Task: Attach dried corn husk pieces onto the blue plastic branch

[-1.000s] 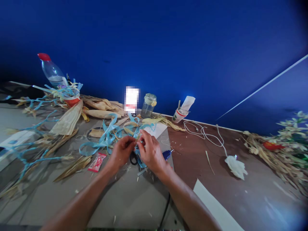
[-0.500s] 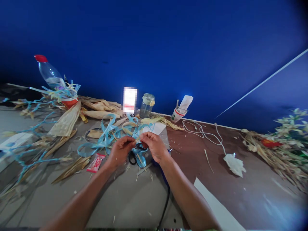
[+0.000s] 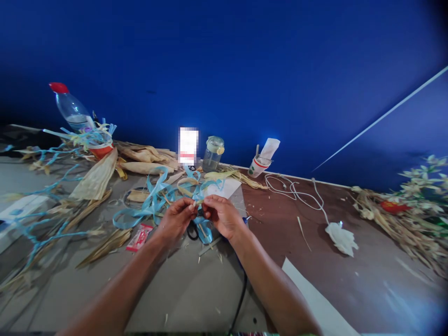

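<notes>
**A:** Widest first: the grey table (image 3: pixel 196 289) spreads out under your grip, and the blue wall (image 3: pixel 245 70) rises well beyond it.

**B:** Up and to the left of your grip, well apart, the dried husks (image 3: pixel 98 175) lie heaped. The blue ribbon (image 3: pixel 150 200) loops just beside your left fingers, on the far side.

**A:** Off to the right of the grip, the white cable (image 3: pixel 297 191) trails away across the brown board. Down to the left, near your wrist, lies the red packet (image 3: pixel 140 237).

**B:** Right beneath your grip are the scissors (image 3: pixel 192 230), flat on the table, partly hidden by your hands.

**A:** Now your left hand (image 3: pixel 177 219) and right hand (image 3: pixel 222 215) meet, with the fingertips nearly touching.

**B:** And there it is, the pale strip (image 3: pixel 197 203), a small piece stretched between them! You pinch one end in your left thumb and forefinger, the other in your right. Both grips are narrow and closed tight on it, and it is held up off the table.
</notes>
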### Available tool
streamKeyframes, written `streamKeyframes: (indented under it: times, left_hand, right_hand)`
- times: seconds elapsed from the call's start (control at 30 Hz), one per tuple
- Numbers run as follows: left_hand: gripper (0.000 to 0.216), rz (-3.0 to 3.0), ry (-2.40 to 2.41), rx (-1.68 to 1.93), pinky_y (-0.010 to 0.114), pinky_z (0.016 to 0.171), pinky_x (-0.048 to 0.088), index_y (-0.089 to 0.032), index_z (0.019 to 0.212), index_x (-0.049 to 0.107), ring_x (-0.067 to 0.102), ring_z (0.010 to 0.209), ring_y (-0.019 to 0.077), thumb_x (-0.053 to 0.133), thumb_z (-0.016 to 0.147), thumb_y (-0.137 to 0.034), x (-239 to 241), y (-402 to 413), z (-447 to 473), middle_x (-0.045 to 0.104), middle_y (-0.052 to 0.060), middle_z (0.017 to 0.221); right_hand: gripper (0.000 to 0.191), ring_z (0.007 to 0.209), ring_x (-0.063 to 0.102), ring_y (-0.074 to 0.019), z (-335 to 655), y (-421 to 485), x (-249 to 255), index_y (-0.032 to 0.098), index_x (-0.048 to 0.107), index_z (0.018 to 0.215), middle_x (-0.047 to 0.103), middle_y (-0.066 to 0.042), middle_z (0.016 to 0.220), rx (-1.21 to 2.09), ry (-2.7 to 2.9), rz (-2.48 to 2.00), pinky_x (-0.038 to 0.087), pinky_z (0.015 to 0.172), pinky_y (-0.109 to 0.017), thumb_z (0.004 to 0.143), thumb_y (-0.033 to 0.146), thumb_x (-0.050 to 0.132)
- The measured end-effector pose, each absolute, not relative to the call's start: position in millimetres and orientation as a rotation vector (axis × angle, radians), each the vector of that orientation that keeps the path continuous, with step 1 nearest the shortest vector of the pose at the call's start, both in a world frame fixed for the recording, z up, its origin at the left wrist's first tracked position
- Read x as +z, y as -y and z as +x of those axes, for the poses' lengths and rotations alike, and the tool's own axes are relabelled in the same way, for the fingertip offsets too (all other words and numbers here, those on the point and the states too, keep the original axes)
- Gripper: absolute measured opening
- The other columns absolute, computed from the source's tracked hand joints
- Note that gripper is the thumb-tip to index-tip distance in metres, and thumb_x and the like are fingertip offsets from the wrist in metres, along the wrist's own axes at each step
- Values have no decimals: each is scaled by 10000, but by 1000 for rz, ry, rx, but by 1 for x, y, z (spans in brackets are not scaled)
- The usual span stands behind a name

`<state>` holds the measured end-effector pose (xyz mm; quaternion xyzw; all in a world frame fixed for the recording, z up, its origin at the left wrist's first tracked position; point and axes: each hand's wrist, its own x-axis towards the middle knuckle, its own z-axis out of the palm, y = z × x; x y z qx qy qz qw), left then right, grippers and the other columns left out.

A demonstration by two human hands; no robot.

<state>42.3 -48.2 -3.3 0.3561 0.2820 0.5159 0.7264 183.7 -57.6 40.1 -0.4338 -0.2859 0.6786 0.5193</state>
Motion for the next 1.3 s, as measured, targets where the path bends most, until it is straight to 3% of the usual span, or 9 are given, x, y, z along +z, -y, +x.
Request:
streamKeyframes:
  times: [0.33,0.97,1.13,1.3]
  left_hand:
    - [174,742,-564,1117,251,656,450,-160,685,640,560,657,120,788,634,-236,6,49,38,608,-2,677]
    - [224,751,-498,1102,252,632,420,-172,618,621,522,652,108,826,592,-258,3,43,30,598,-5,689]
    - [210,743,-451,1057,249,633,416,-181,601,631,500,641,98,830,580,-247,4,42,27,567,-19,658]
    - [189,751,-411,1058,271,651,409,-177,612,640,493,639,109,815,600,-246,5,39,23,542,-16,635]
  right_hand:
    - [127,458,422,-61,182,59,41,156,540,595,522,42,506,1756,562,-1013,293,449,-184,546,186,653]
    - [158,468,403,-63,189,60,46,152,581,601,518,44,532,1571,783,-1107,288,486,-207,582,280,674]
    - [146,536,448,-95,192,61,47,169,605,626,533,42,546,1209,1350,-1339,339,559,-226,719,281,602]
    - [105,760,578,-158,201,62,49,176,676,737,676,-38,795,685,1933,-1667,372,666,-246,788,221,597]
